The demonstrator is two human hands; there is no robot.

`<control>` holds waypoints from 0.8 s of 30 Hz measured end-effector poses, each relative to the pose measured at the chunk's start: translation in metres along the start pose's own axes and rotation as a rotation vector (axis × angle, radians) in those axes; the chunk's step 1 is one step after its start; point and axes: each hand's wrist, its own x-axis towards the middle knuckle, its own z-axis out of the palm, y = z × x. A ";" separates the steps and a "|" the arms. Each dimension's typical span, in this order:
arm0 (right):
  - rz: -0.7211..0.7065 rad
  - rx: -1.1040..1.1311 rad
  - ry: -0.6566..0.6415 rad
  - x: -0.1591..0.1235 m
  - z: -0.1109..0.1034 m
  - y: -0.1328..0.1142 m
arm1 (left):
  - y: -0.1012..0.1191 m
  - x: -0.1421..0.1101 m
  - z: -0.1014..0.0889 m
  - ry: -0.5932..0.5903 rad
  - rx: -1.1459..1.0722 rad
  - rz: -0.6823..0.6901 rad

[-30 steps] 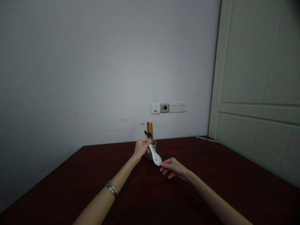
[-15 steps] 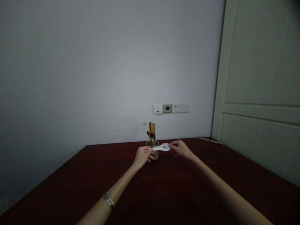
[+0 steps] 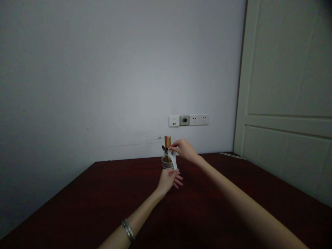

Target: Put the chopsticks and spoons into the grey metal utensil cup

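A white soup spoon (image 3: 174, 160) with a small blue pattern in its bowl is held nearly upright, bowl end up. My left hand (image 3: 168, 180) pinches the handle's lower end between thumb and forefinger, its other fingers spread. At the top, my right hand (image 3: 183, 149) pinches the edge of the bowl. Just behind the spoon stands a metal utensil holder (image 3: 166, 164), partly hidden by the spoon and my left hand. Several wooden chopsticks (image 3: 167, 141) and dark metal spoons (image 3: 163, 148) stand in it.
The dark red table (image 3: 116, 193) runs back to a pale wall (image 3: 103, 86). Sockets and switches (image 3: 194, 120) are on the wall above the table's far edge. A light panelled door (image 3: 287, 86) rises on the right.
The soup spoon has turned from nearly level to nearly upright. My right hand has moved up and left with its bowl, while my left hand has shifted right and down with the handle.
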 end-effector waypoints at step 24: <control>0.168 -0.063 0.179 0.054 0.017 0.052 | -0.056 0.028 -0.127 0.595 -0.160 -0.111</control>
